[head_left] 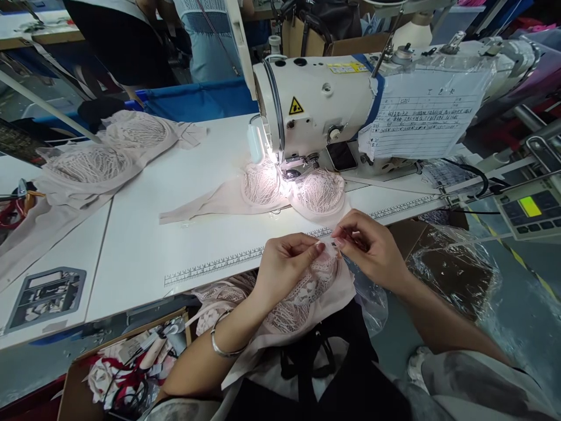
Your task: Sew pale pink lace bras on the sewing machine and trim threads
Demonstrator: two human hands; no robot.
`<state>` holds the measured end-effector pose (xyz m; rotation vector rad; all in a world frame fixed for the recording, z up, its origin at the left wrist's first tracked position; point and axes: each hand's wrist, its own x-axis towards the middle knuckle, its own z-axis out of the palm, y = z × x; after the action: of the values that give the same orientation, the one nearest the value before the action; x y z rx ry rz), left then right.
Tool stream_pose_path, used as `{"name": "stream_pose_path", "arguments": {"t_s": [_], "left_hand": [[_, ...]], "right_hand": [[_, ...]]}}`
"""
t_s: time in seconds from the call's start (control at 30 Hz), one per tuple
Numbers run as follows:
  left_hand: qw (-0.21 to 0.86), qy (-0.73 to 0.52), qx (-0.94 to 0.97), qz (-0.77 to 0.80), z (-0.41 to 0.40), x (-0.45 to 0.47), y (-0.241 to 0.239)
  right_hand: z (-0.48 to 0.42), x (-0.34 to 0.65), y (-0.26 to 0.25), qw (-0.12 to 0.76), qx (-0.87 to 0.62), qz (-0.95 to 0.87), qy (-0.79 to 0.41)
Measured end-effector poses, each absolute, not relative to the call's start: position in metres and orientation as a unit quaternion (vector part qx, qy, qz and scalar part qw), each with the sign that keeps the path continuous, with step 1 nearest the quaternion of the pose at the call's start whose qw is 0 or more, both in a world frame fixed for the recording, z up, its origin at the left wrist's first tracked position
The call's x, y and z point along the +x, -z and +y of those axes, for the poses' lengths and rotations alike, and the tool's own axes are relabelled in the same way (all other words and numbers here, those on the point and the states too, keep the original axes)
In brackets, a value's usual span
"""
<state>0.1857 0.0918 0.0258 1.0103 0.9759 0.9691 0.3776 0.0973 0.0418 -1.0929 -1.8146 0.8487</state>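
Observation:
A pale pink lace bra (pixel 291 313) hangs over my lap at the table's front edge. My left hand (pixel 287 263) pinches its upper edge between thumb and forefinger. Close beside it, my right hand (pixel 370 248) is closed in a pinch on the same edge; the exact bit in its fingertips is too small to make out. Ahead of my hands, a second pink bra (pixel 318 193) lies under the needle area of the sewing machine (pixel 315 105), lit by a bright lamp. One cup is on each side of the needle.
Several joined pink bra pieces (pixel 94 164) lie on the left of the white table (pixel 135 245). A ruler strip (pixel 214 266) runs along the front edge. A phone (pixel 342 156) rests by the machine. Below left stands a carton of scraps (pixel 131 362). A control panel (pixel 530 207) is at right.

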Motion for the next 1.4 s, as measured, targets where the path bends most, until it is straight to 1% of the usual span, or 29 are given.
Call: {"name": "stream_pose_path", "arguments": {"t_s": [0.07,0.13,0.27,0.6,0.73,0.9,1.07,1.2,1.3,1.4], "left_hand": [[0.651,-0.435,0.446,0.433,0.091,0.186,-0.026],[0.644,-0.441,0.448,0.435,0.091,0.187,-0.027],[0.634,-0.437,0.458,0.445,0.09,0.187,-0.028],[0.624,-0.429,0.475,0.449,0.087,0.188,-0.029],[0.623,-0.432,0.476,0.446,0.088,0.188,-0.027],[0.609,-0.425,0.49,0.456,0.087,0.187,-0.025],[0.583,-0.425,0.509,0.469,0.085,0.188,-0.025],[0.602,-0.416,0.491,0.473,0.086,0.186,-0.024],[0.623,-0.411,0.47,0.471,0.088,0.185,-0.025],[0.625,-0.41,0.473,0.465,0.089,0.186,-0.026]], "right_hand": [[0.093,0.375,-0.041,0.433,-0.424,-0.743,-0.284],[0.091,0.374,-0.038,0.431,-0.426,-0.755,-0.251],[0.088,0.371,-0.034,0.42,-0.452,-0.753,-0.229],[0.089,0.366,-0.035,0.431,-0.463,-0.73,-0.258],[0.09,0.366,-0.036,0.417,-0.461,-0.731,-0.28],[0.091,0.365,-0.038,0.409,-0.474,-0.729,-0.275],[0.091,0.361,-0.042,0.407,-0.498,-0.678,-0.356],[0.095,0.365,-0.043,0.389,-0.486,-0.663,-0.415],[0.1,0.371,-0.043,0.392,-0.455,-0.694,-0.397],[0.102,0.373,-0.041,0.367,-0.433,-0.739,-0.362]]}}
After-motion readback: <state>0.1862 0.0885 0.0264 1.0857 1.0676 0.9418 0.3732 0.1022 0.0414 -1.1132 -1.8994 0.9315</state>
